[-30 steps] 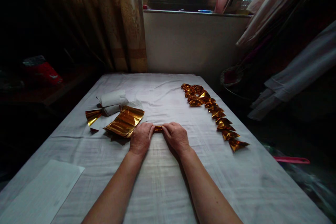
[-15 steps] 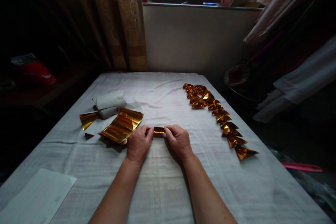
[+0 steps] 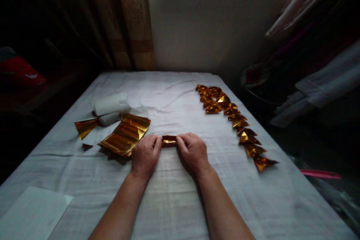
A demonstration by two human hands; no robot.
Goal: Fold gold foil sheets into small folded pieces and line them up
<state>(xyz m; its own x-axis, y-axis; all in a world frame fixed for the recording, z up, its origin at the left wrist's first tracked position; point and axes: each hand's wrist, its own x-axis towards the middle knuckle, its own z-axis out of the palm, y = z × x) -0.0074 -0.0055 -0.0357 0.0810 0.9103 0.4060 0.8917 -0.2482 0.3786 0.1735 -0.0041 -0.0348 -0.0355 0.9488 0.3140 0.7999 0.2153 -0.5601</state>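
Note:
Between my two hands a narrow folded strip of gold foil paper (image 3: 169,139) is held level, just above or on the cloth. My left hand (image 3: 146,154) pinches its left end with thumb and fingers, and my right hand (image 3: 194,152) pinches the right end. Close by my left hand lies a stack of creased gold foil sheets (image 3: 125,134), partly behind the knuckles. A row of folded gold foil pieces (image 3: 244,135) with pointed ends runs along the table's right side, clustered at its far end.
A white cloth covers the table (image 3: 171,195). Folded whitish paper (image 3: 109,105) and a fanned gold foil piece (image 3: 86,127) lie at the left. A pale sheet (image 3: 33,212) is at the near left corner. Curtain (image 3: 135,26) and wall (image 3: 194,26) stand beyond the far edge.
My hands have drawn slightly apart, and more of the gold foil strip shows between them. The view has tilted down a little.

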